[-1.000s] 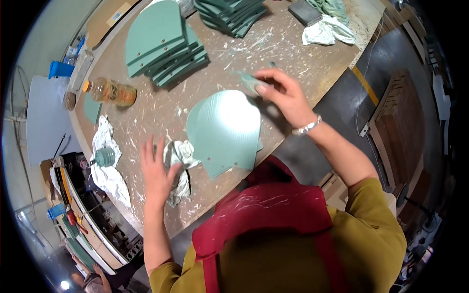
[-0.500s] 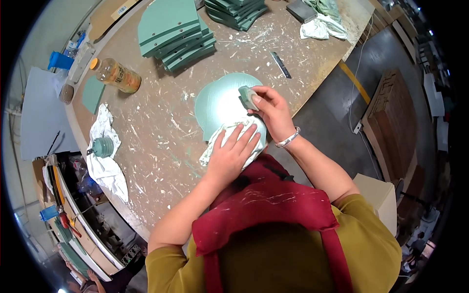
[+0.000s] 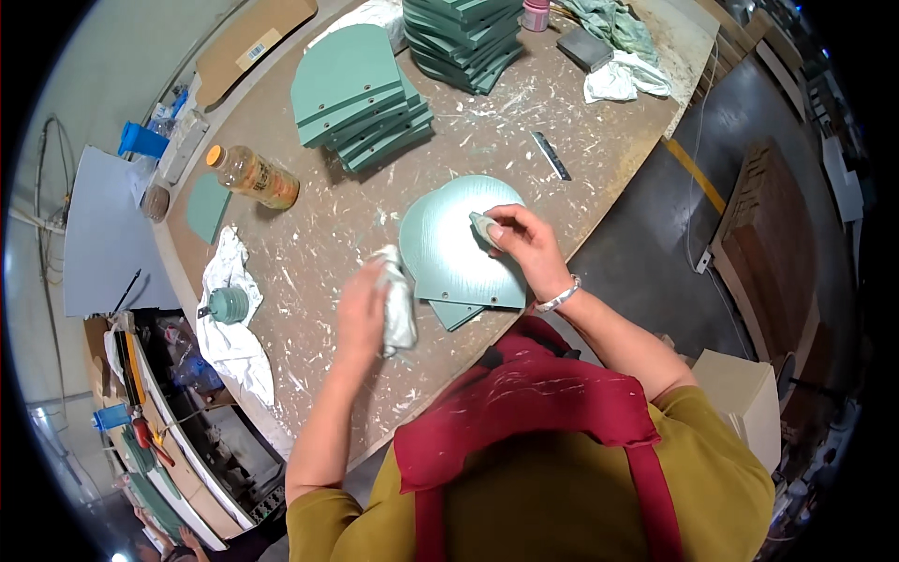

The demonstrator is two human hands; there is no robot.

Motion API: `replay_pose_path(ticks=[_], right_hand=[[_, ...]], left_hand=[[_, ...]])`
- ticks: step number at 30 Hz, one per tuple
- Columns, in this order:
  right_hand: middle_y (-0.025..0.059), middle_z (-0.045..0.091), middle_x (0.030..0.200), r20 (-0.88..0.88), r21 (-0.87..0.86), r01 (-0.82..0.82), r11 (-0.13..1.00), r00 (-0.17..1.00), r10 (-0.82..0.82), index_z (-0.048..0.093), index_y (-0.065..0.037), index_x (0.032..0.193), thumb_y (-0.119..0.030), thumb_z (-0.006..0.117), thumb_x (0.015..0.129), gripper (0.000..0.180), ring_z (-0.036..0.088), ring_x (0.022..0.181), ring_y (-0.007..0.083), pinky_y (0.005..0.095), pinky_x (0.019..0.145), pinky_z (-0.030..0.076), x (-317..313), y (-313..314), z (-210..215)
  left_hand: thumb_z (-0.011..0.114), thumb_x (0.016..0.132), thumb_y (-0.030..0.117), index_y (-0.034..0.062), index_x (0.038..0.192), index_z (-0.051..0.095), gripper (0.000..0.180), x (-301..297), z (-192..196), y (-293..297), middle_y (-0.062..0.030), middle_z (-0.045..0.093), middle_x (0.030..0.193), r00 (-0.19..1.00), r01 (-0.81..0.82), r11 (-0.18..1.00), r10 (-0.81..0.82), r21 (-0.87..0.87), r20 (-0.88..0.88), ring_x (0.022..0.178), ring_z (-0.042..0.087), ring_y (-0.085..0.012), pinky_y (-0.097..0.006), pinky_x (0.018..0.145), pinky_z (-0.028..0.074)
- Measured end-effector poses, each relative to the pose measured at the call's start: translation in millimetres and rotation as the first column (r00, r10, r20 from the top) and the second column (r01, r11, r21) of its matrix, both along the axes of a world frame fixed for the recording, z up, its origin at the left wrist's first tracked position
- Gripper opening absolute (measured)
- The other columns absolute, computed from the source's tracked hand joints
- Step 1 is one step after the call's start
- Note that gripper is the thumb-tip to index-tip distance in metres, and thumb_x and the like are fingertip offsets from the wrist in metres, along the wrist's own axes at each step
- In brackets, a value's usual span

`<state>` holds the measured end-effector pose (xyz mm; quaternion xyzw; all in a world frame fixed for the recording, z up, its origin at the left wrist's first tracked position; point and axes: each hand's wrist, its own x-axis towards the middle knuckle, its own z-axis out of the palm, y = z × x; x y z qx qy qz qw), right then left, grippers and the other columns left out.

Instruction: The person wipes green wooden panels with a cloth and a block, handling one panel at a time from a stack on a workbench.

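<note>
Green panel: a flat, arch-topped painted board (image 3: 449,248) lies on the workbench near its front edge, just ahead of the person's chest, with a second green piece (image 3: 456,313) showing from under its lower edge.
Right hand: the right hand (image 3: 524,245) rests on the panel's right half, its fingers (image 3: 496,232) curled and pressed together around a small pale sanding block (image 3: 483,227) that touches the panel face; a silver bracelet (image 3: 559,298) circles the wrist.
Left hand: the left hand (image 3: 363,309) hovers just left of the panel, fingers closed in a grip on a crumpled white rag (image 3: 400,298) that hangs down beside the palm, close to the panel's left edge.
Workbench: a brown, paint-flecked tabletop (image 3: 328,225) with a curved front rim.
Stacks: two piles of matching green boards, one at upper left (image 3: 361,98) and one at the top centre (image 3: 464,37), both well apart from the hands.
Bottle: a plastic bottle of amber liquid with an orange cap (image 3: 253,176) lies on its side left of the panel.
Small tool: a dark narrow strip (image 3: 551,155) lies on the bench beyond the panel.
Cloths: a white cloth (image 3: 229,318) with a round green object (image 3: 228,304) on it lies at the left rim; more rags (image 3: 623,66) sit at the far right corner.
Clothing: a red apron (image 3: 534,403) over a mustard shirt (image 3: 581,496).
</note>
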<state>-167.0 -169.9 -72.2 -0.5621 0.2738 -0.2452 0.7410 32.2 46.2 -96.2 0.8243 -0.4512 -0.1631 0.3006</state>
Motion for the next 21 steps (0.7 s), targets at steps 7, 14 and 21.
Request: replay_pose_path(ticks=[7, 14, 21], right_hand=[[0.0005, 0.054, 0.103, 0.163, -0.153, -0.226, 0.962, 0.954, 0.250, 0.064, -0.004, 0.116, -0.014, 0.068, 0.093, 0.025, 0.043, 0.080, 0.0070, 0.0226, 0.069, 0.036, 4.4, 30.9, -1.2], [0.0045, 0.056, 0.103, 0.062, -0.197, -0.281, 0.939, 0.953, 0.298, 0.064, -0.003, 0.115, -0.016, 0.067, 0.093, 0.025, 0.050, 0.085, 0.0120, 0.0244, 0.074, 0.041, -0.7, 27.3, -1.5], [0.0105, 0.059, 0.106, 0.020, -0.386, -0.324, 0.864, 0.933, 0.359, 0.063, 0.000, 0.115, -0.011, 0.068, 0.091, 0.027, 0.059, 0.091, 0.0204, 0.0299, 0.079, 0.049, -1.3, 23.8, -3.3]], left_hand=[[0.067, 0.088, 0.014, 0.0096, 0.130, 0.059, 0.043, -16.0, 13.5, -83.4, -0.0165, 0.055, 0.136, 0.938, 0.222, 0.971, -0.189, -0.086, 0.290, 0.122, 0.052, -0.0376, -0.044, 0.105, 0.041], [0.062, 0.093, 0.019, 0.0088, 0.127, 0.060, 0.036, 20.2, 16.0, -112.9, -0.0188, 0.059, 0.124, 0.963, 0.162, 0.977, -0.125, -0.142, 0.237, 0.114, 0.055, -0.0377, -0.045, 0.099, 0.043], [0.061, 0.094, 0.024, 0.0049, 0.117, 0.064, 0.030, 41.5, 16.6, -159.8, -0.0200, 0.065, 0.113, 0.985, 0.171, 0.982, -0.167, -0.086, 0.051, 0.106, 0.060, -0.0400, -0.045, 0.093, 0.047]])
